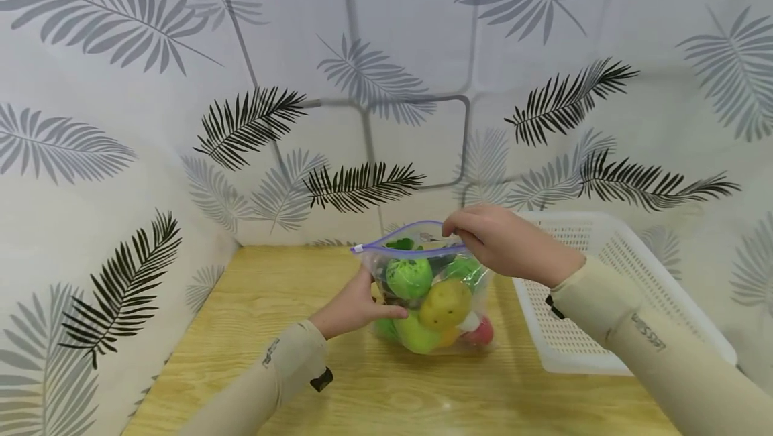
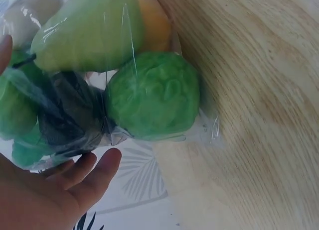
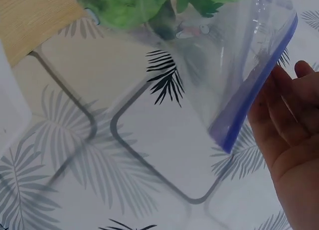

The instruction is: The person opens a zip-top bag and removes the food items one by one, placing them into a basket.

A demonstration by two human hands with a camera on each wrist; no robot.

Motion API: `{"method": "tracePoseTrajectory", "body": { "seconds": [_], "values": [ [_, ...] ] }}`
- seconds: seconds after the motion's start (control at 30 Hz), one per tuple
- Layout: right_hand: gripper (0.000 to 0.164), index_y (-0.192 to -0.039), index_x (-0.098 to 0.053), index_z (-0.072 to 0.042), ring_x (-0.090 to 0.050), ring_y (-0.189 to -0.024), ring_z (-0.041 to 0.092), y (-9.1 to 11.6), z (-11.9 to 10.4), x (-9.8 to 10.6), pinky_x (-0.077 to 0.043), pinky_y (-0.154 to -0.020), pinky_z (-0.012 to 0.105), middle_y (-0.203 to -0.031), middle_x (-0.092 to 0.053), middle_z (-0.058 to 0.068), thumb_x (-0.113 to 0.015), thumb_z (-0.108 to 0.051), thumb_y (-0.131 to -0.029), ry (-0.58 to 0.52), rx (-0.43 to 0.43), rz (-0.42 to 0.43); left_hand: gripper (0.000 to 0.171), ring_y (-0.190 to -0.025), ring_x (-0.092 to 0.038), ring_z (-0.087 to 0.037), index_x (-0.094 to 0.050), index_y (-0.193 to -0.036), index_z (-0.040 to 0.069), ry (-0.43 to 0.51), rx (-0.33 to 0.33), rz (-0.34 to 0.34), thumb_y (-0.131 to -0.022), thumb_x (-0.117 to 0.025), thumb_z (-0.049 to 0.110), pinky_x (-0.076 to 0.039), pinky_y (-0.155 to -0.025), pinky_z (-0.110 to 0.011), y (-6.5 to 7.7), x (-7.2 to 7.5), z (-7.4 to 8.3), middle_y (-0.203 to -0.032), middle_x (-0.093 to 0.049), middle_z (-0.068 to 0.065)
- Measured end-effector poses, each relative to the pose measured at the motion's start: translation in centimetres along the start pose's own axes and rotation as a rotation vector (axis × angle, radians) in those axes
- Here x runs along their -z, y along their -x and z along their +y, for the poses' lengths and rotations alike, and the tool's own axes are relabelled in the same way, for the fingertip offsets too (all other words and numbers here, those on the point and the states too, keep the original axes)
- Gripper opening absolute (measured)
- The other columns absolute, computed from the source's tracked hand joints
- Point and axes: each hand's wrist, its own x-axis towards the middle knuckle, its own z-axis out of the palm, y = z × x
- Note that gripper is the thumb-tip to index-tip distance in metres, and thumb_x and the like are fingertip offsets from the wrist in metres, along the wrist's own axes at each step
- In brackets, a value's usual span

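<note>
A clear zip bag [image 1: 435,342] stands on the table with its mouth, edged by a purple zip strip [image 1: 410,253], parted at the top. Through the plastic show a yellow potato-like piece [image 1: 447,303], a green pear [image 2: 92,33], a bumpy green piece [image 2: 153,95], a dark piece [image 2: 70,113] and a red one [image 1: 482,332]. My left hand [image 1: 356,305] holds the bag's left side, thumb in front and fingers behind. At the mouth's right end, my right hand [image 1: 501,238] pinches the purple edge; its fingertips are partly hidden in the head view.
A white perforated basket [image 1: 543,355] stands to the right of the bag, partly behind the right forearm. The wood-grain table [image 1: 266,282] ends at a leaf-patterned cloth [image 1: 410,40] hanging behind and at the sides.
</note>
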Motion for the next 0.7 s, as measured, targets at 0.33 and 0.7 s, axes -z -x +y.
{"method": "tracePoseTrajectory", "body": {
  "seconds": [0.33,0.7],
  "values": [
    [0.021,-0.104,-0.068,-0.012,-0.057,-0.078,0.007,-4.2,-0.5,-2.4,-0.055,-0.067,0.030,-0.098,-0.069,0.001,-0.071,-0.009,-0.083,-0.080,-0.044,-0.331,0.098,-0.122,-0.038,-0.012,-0.014,-0.149,0.022,-0.030,-0.084,-0.012,-0.077,-0.080,0.029,-0.029,-0.107,-0.052,-1.1,-0.4,-2.0,-0.137,-0.041,0.000],
    [0.068,-0.138,-0.051,-0.016,-0.047,-0.114,0.020,-5.0,-1.5,-4.8,-0.046,-0.094,0.039,-0.130,-0.056,0.004,-0.076,-0.027,-0.075,0.063,-0.053,-0.542,0.100,-0.128,-0.029,-0.006,-0.008,-0.151,0.033,-0.079,-0.047,-0.023,-0.079,-0.077,0.033,-0.030,-0.107,-0.046,-0.2,-0.3,-0.5,-0.149,-0.026,0.006]
  ]
}}
